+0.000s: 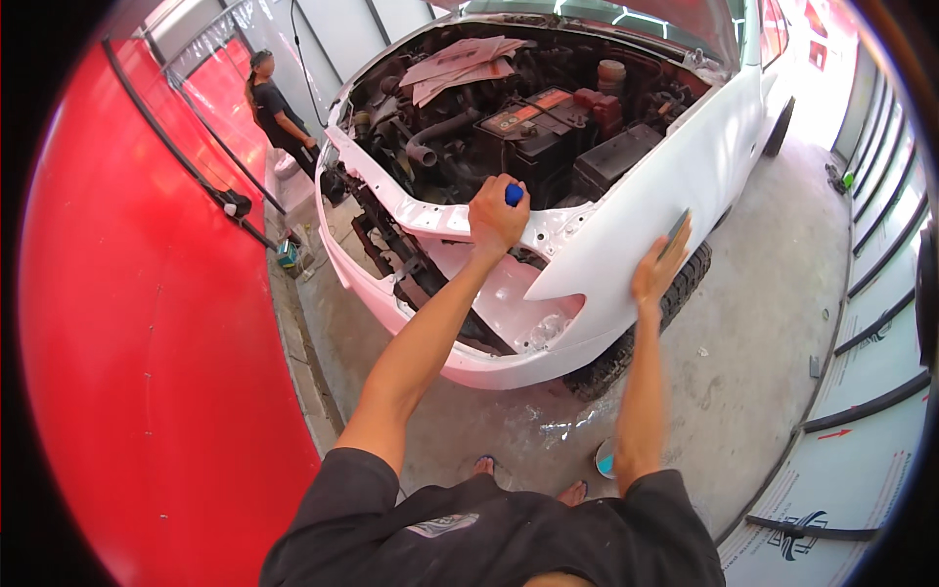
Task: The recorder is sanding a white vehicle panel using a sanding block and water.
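At right of centre, a thin dark pad (675, 231), presumably light, stiffish and best steadied by its edges, is seen at the straight, flattened fingers of the right hand (655, 266), against the smooth white fender (604, 264). Near centre, a blue object (514, 194), probably light, is enclosed by the left hand's (497, 217) curled fingers. Concrete floor (753, 284) is seen at right, a red wall (176, 342) at left.

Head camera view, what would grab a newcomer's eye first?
A white car with its engine bay exposed fills the centre, and a red wall curves along the left. The left hand grips a blue object by the bay's front edge; the right hand lies against the fender, a dark flat thing at its fingers.
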Motion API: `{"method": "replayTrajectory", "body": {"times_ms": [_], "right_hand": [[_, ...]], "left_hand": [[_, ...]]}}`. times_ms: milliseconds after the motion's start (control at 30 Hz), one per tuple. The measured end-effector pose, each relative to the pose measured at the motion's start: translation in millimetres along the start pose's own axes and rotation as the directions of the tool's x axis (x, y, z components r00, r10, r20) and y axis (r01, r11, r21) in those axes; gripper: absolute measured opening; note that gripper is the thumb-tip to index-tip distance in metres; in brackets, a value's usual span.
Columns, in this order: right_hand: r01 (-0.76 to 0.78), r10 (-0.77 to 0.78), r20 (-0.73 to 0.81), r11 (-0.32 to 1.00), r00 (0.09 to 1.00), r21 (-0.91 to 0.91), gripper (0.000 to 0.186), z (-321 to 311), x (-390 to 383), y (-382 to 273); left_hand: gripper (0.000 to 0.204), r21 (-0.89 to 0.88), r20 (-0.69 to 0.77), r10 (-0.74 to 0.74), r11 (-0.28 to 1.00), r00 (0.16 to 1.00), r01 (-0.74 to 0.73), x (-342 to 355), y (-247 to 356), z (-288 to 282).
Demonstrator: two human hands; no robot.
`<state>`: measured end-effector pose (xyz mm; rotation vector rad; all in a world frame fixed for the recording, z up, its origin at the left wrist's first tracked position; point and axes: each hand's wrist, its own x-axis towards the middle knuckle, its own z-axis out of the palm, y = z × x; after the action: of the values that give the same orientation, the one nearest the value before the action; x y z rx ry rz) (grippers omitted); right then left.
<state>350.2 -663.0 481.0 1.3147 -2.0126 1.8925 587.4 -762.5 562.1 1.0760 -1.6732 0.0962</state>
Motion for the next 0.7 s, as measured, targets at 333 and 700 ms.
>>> {"method": "replayTrajectory", "body": {"times_ms": [333, 700], "right_hand": [[0.035, -0.034, 0.027, 0.999, 0.999, -0.020, 0.061, -3.6, 14.3, 12.7], [-0.049, 0.049, 0.009, 0.999, 0.999, 0.018, 0.061, -4.9, 30.9, 21.1]], "left_hand": [[0.015, -0.006, -0.014, 0.008, 1.000, 1.000, -0.009, -1.2, 0.7, 3.6], [0.015, -0.003, 0.004, -0.014, 1.000, 1.000, 0.014, -1.6, 1.2, -0.1]]}}
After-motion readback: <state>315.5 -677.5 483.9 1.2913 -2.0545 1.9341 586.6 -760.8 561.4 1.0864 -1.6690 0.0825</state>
